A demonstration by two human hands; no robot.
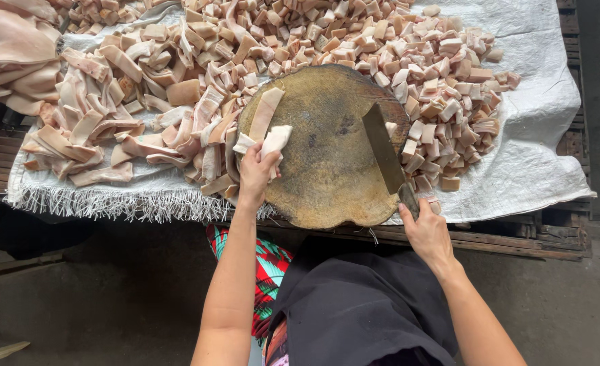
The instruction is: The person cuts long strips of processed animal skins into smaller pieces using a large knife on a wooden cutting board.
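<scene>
My left hand (256, 173) grips pale strips of pork fat (273, 139) at the left edge of a round wooden chopping block (330, 169). Another long strip (266, 112) lies on the block just above my fingers. My right hand (425, 234) holds the handle of a cleaver (383, 148), whose broad blade rests on the right side of the block, pointing away from me.
A white woven sheet (530, 156) covers a wooden slatted table. Long fat strips (96, 129) are piled at the left, cut cubes (442, 74) heaped behind and right of the block. Large skin slabs (8, 54) lie far left. A dark apron covers my lap.
</scene>
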